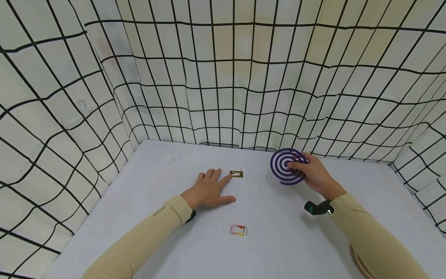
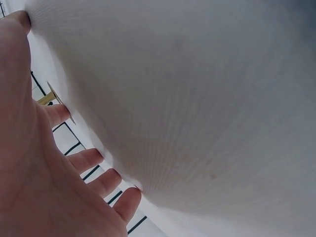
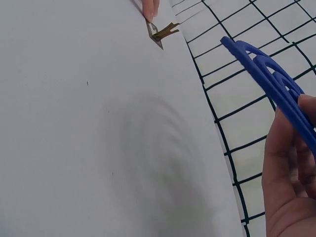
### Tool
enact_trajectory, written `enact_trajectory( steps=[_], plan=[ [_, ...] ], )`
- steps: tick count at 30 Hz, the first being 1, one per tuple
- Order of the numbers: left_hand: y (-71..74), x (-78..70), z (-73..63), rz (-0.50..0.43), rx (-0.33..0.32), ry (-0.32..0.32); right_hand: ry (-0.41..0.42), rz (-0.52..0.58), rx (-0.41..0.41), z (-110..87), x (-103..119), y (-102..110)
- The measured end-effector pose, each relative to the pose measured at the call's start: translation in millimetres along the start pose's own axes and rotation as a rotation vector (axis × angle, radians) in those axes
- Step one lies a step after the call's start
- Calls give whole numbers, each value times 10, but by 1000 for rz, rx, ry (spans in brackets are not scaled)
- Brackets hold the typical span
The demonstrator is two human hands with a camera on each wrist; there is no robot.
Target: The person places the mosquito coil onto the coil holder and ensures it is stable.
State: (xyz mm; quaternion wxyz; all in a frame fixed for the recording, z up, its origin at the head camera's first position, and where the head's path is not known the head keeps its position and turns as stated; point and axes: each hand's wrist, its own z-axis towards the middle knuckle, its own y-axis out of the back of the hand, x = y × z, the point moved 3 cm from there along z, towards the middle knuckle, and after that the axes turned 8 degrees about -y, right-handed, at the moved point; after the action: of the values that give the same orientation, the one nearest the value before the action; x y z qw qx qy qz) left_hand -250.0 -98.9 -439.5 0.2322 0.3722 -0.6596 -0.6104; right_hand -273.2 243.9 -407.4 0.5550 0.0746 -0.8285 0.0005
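Note:
My right hand (image 1: 319, 176) pinches a purple-blue mosquito coil (image 1: 282, 164) between thumb and fingers, holding it raised above the white table. In the right wrist view the coil (image 3: 276, 91) appears nearly edge-on, its shadow falling on the cloth below. The left hand (image 1: 209, 190) lies spread on the tabletop, fingers extended. Its index fingertip touches the edge of a small gold-coloured metal coil stand (image 1: 241, 174), whose plate has an upright tab; the left wrist view shows this stand (image 2: 48, 98) beside the same finger.
A small flat packet (image 1: 238, 230) with red, white and yellow print lies nearer on the white table (image 1: 271, 240). Part of a round tan object (image 1: 356, 257) shows under the right forearm. Black netting (image 1: 223, 87) over white walls borders the table at the back and sides.

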Motion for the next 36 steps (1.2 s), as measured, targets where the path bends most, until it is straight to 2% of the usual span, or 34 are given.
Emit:
enact_trajectory(
  steps=[10,19,26,36],
  plan=[
    [-12,-3,-22,-24,3,-3,0,65,10,125,-25,-123],
    [4,-11,-19,3,-8,-1,-7,86,17,170,-16,-253],
    [3,-26,0,9,12,7,-2,90,5,213,-33,-308],
    [5,-21,0,-22,9,26,-12,112,-1,316,-37,-444]
  ],
)
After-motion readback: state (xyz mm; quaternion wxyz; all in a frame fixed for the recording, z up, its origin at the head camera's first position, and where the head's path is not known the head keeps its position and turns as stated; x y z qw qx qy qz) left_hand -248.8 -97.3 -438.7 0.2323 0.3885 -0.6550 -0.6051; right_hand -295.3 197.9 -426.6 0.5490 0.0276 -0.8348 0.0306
